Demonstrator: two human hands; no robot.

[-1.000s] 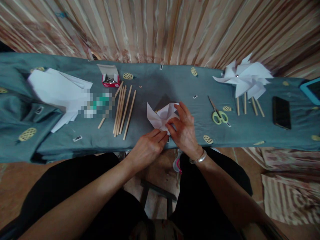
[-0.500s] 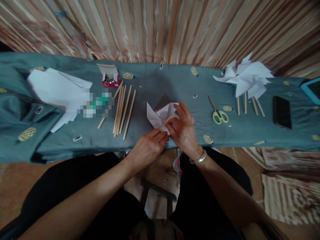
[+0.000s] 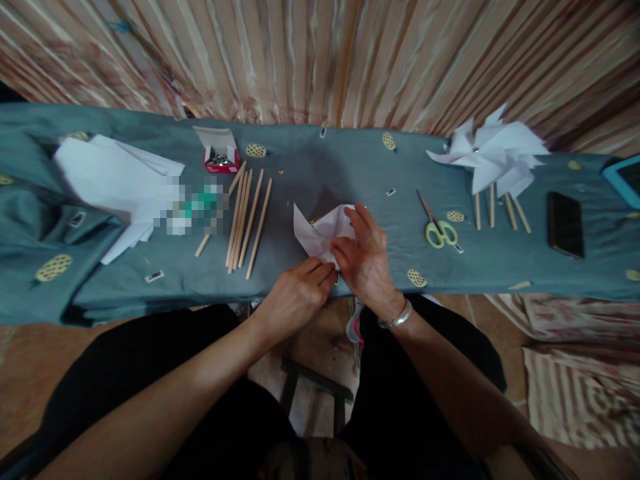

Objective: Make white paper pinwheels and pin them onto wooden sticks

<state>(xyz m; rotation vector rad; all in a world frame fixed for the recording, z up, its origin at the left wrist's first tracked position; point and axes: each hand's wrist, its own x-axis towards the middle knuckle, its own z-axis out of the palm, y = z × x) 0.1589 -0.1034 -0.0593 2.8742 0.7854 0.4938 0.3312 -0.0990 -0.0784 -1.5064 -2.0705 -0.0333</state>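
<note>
A white paper pinwheel (image 3: 320, 230) with folded blades lies near the front edge of the cloth-covered table. My left hand (image 3: 303, 287) grips its lower corner, the fingers closed on the paper. My right hand (image 3: 364, 253) is on its right side, with thumb and index finger pressed at the middle and the other fingers against the far right blade. Both hands hide part of the paper. Left of it lie several wooden sticks (image 3: 255, 229). Green-handled scissors (image 3: 440, 233) rest to the right.
An open red box (image 3: 221, 160) of small metal pieces stands behind the sticks. White paper sheets (image 3: 115, 175) lie at the left, beside a blurred-out green item (image 3: 200, 202). Several finished pinwheels (image 3: 505, 153) on sticks, a phone (image 3: 565, 223) and a blue-edged device (image 3: 625, 179) are at the right.
The right-hand fingers have shifted very slightly left on the paper. The left hand keeps its place, and the other things lie as before.
</note>
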